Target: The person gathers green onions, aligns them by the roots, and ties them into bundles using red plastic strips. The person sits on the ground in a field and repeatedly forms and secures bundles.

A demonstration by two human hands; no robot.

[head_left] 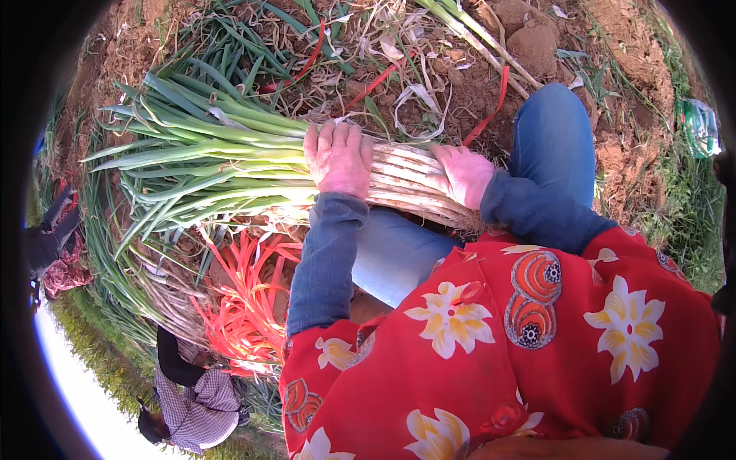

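Note:
A thick bundle of green onions [253,169] lies across my lap, its green leaves fanned to the left and its pale stems and roots to the right. My left hand [339,161] is closed over the bundle where green turns to white. Near the root end, my right hand [464,176] grips the white stems [402,176], its thumb and fingers partly hidden by the sleeve and bundle. Just beyond my hands, a red strip [491,107] lies on the soil. A heap of loose red strips [249,299] sits to the left of my left forearm.
A few loose green onions [479,34] lie on the soil at the far side. More piled onions [153,287] are at the left. A person in a checked top [195,406] bends at the lower left; another person [57,238] is farther left. A green plastic bottle [698,129] lies at the right.

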